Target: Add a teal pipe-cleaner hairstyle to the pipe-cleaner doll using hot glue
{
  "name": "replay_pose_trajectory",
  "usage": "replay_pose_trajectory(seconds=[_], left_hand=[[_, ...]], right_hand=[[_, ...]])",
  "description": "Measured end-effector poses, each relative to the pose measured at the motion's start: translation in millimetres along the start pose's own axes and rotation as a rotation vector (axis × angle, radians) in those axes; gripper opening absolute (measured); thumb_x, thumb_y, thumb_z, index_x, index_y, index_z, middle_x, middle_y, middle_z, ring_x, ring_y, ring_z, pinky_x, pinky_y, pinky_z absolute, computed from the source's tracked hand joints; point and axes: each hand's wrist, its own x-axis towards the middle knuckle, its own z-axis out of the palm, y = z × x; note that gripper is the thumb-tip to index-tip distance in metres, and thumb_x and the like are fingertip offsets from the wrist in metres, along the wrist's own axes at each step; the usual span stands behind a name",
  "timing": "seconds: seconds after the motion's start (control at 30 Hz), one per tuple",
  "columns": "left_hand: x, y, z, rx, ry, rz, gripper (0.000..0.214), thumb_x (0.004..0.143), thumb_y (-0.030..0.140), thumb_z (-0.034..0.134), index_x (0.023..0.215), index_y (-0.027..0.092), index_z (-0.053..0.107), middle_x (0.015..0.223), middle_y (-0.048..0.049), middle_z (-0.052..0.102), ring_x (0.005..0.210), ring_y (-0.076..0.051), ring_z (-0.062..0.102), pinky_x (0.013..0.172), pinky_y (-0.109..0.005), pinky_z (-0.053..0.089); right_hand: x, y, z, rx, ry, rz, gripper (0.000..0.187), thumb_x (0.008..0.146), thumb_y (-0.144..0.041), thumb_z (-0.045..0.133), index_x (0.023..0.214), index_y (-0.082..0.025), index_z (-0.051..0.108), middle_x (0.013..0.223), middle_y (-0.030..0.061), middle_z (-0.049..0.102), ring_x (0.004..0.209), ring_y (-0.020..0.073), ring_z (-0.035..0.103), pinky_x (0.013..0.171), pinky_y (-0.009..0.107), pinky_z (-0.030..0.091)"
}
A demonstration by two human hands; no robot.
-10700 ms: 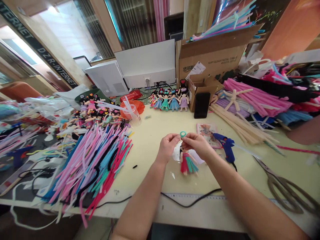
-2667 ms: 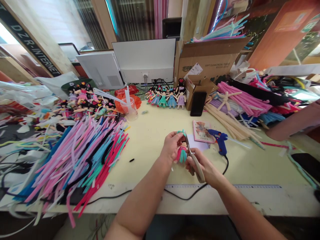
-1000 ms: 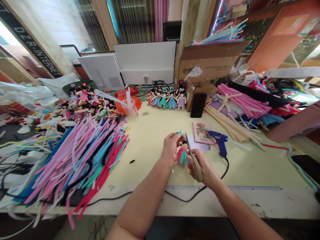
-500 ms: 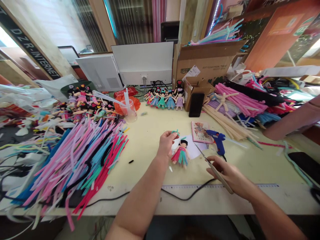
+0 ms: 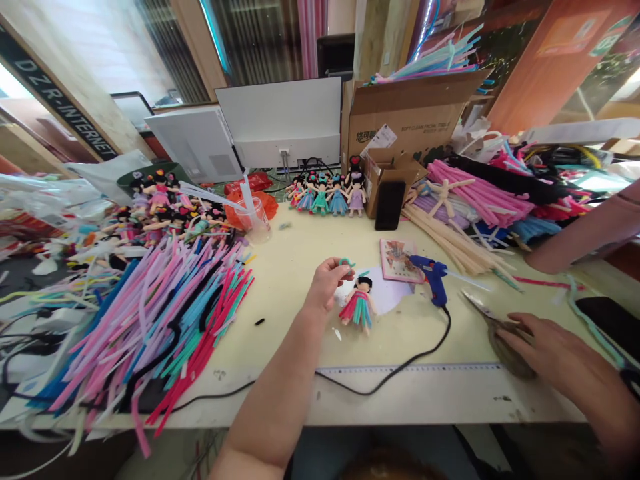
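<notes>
My left hand (image 5: 324, 283) pinches a short curled piece of teal pipe cleaner (image 5: 346, 262) between thumb and fingertips, just above the table. Beside it lies a small doll (image 5: 361, 303) with black hair and a red, teal and blue skirt, partly over a white sheet (image 5: 393, 293). Another teal scrap (image 5: 365, 273) is by the doll's head. Over at the right, my right hand (image 5: 545, 343) has its fingers on the handles of the scissors (image 5: 493, 317), whose blades point toward the glue gun (image 5: 434, 273). Part of the handles is hidden under the fingers.
A pink-edged card (image 5: 399, 260) lies beside the glue gun, whose black cord (image 5: 390, 381) crosses a ruler strip (image 5: 465, 369). Many pipe cleaners (image 5: 165, 320) are heaped at left. Finished dolls (image 5: 327, 197) stand at the back near a phone (image 5: 390, 205) and cardboard boxes (image 5: 400, 120).
My right hand has carried the scissors away from the doll to the right side of the table. The left hand stays near the doll, still pinching the teal piece, which now shows as a curl.
</notes>
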Motion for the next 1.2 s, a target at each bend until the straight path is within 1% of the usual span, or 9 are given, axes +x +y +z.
replay_pose_trajectory(seconds=[0.1,0.2,0.33,0.47,0.67,0.8,0.9,1.07,1.2], left_hand=[[2.3,-3.0,-1.7,0.017,-0.042,0.021,0.017,0.063,0.026,0.066,0.076,0.017,0.062,0.066,0.0010,0.064,0.063,-0.010,0.057,0.066,-0.026,0.036],[2.5,-4.4,-0.3,0.056,-0.104,0.076,0.018,0.063,0.026,0.068,0.077,0.016,0.065,0.066,0.0009,0.062,0.063,-0.010,0.054,0.067,-0.026,0.038],[-0.1,-3.9,3.0,0.114,-0.196,0.132,0.023,0.061,0.026,0.073,0.078,0.014,0.061,0.069,0.0007,0.061,0.066,-0.010,0.055,0.068,-0.026,0.042],[-1.0,-4.2,4.4,0.177,-0.237,0.179,0.033,0.062,0.030,0.076,0.083,0.016,0.054,0.069,0.0025,0.059,0.067,-0.010,0.055,0.066,-0.024,0.043],[0.5,-10.2,4.8,0.285,-0.224,0.187,0.030,0.070,0.034,0.070,0.087,0.018,0.050,0.073,0.0015,0.059,0.069,-0.011,0.056,0.067,-0.025,0.043],[0.0,-13.8,4.9,0.789,-0.017,0.240,0.023,0.076,0.042,0.063,0.081,0.021,0.054,0.073,0.0012,0.058,0.070,-0.014,0.054,0.067,-0.027,0.038],[0.2,-19.0,8.0,1.024,-0.017,0.220,0.033,0.070,0.052,0.066,0.067,0.021,0.054,0.067,-0.0005,0.054,0.067,-0.018,0.052,0.064,-0.029,0.033],[0.0,-28.9,12.0,0.903,-0.055,0.214,0.030,0.063,0.040,0.073,0.056,0.022,0.050,0.056,0.0010,0.047,0.061,-0.017,0.047,0.058,-0.027,0.028],[1.1,-24.6,5.7,0.838,-0.078,0.131,0.021,0.069,0.034,0.068,0.067,0.021,0.052,0.057,0.0045,0.049,0.057,-0.013,0.043,0.056,-0.025,0.030]], right_hand=[[-6.4,-38.5,-4.2,0.102,-0.137,-0.057,0.026,0.078,-0.047,0.053,0.089,-0.028,0.065,0.099,0.0135,0.070,0.084,0.0261,0.066,0.072,0.037,0.046],[-7.4,-97.7,-10.0,0.327,-0.253,-0.328,0.027,0.085,-0.046,0.047,0.093,-0.028,0.065,0.093,0.0064,0.071,0.081,0.0212,0.065,0.073,0.031,0.047],[17.2,-167.5,-4.1,0.461,-0.228,-0.473,0.026,0.086,-0.041,0.049,0.097,-0.024,0.066,0.088,0.0026,0.070,0.075,0.0174,0.062,0.068,0.028,0.046],[47.0,-207.1,15.0,0.701,-0.331,-0.525,0.025,0.081,-0.038,0.055,0.094,-0.019,0.066,0.074,0.0013,0.066,0.067,0.0150,0.058,0.061,0.026,0.044],[63.2,-216.9,36.5,0.868,-0.426,-0.507,0.019,0.078,-0.036,0.057,0.074,-0.018,0.060,0.064,-0.0004,0.060,0.061,0.0130,0.055,0.057,0.025,0.044],[74.4,-202.6,46.7,0.963,-0.373,-0.296,0.020,0.079,-0.038,0.055,0.074,-0.019,0.053,0.064,-0.0006,0.058,0.062,0.0139,0.059,0.054,0.023,0.045],[79.4,-196.6,55.2,0.928,-0.427,-0.165,0.016,0.081,-0.032,0.052,0.073,-0.019,0.047,0.061,-0.0010,0.057,0.062,0.0148,0.062,0.050,0.022,0.044],[74.0,-205.3,59.5,0.900,-0.500,-0.178,0.009,0.082,-0.024,0.047,0.074,-0.020,0.047,0.060,-0.0019,0.056,0.055,0.0118,0.058,0.047,0.020,0.042],[75.1,-204.5,53.9,0.990,-0.465,-0.149,0.011,0.083,-0.029,0.046,0.076,-0.020,0.046,0.065,-0.0009,0.058,0.059,0.0126,0.060,0.047,0.019,0.041]])
